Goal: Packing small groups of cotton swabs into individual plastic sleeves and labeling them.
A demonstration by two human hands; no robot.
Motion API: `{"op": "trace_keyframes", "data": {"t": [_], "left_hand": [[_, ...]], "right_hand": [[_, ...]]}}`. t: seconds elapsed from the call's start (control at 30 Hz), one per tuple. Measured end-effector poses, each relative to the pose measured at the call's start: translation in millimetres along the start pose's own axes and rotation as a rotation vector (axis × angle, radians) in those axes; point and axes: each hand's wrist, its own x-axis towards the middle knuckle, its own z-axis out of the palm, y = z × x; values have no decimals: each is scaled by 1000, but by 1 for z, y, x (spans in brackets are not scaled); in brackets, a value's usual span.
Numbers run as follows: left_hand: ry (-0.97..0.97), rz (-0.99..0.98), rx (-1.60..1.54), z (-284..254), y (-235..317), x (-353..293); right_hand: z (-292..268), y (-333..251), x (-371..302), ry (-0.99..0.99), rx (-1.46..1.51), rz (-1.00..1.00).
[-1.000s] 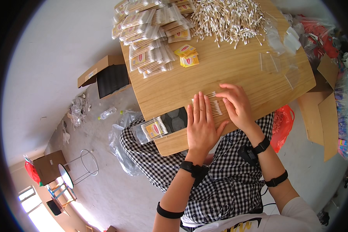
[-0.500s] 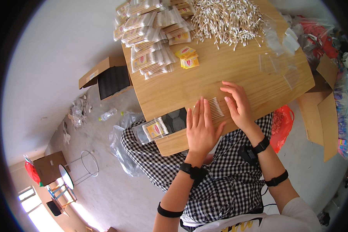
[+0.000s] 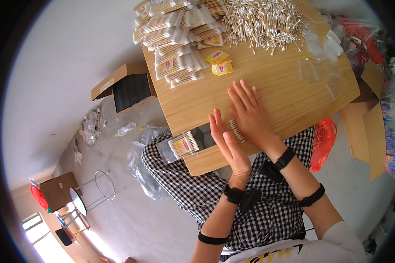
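A small row of cotton swabs (image 3: 237,131) lies on the wooden table between my two hands, partly covered by the right one. My right hand (image 3: 251,111) is spread flat over the right part of the row, fingers stretched out. On the other side, my left hand (image 3: 229,148) stands tilted on its edge with straight fingers and the thumb raised. Just left of it is a dark pad (image 3: 203,136) set at the table edge. Beside the pad, a clear bag of cotton swabs with a yellow card (image 3: 183,145) lies at the table's left edge.
Filled swab bags (image 3: 175,65) are stacked at the far left, with loose yellow cards (image 3: 220,62) near them. A big heap of loose swabs (image 3: 263,22) covers the far side. Empty clear bags (image 3: 314,70) lie right. An open cardboard box (image 3: 360,127) stands beyond the right edge.
My right hand has moved left and flattened over the swabs. My left hand has turned from palm-down onto its edge. The whole view has shifted slightly.
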Motion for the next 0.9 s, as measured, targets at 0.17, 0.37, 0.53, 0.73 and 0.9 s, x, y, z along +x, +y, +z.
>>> {"op": "trace_keyframes", "data": {"t": [0.17, 0.37, 0.53, 0.73, 0.9], "left_hand": [[4, -5, -98, 12, -4, 1], [-17, -84, -22, -28, 12, -18], [-295, -274, 28, -49, 19, -29], [-271, -255, -28, -45, 13, -23], [-243, -317, -72, -43, 19, -21]], "right_hand": [[-1, -4, 0, -18, 25, -31], [-7, -2, 1, -56, 34, -41], [-4, 0, 0, -31, 59, -48], [-2, 2, 1, -35, 71, -38], [-2, -3, 2, -15, -20, -56]]}}
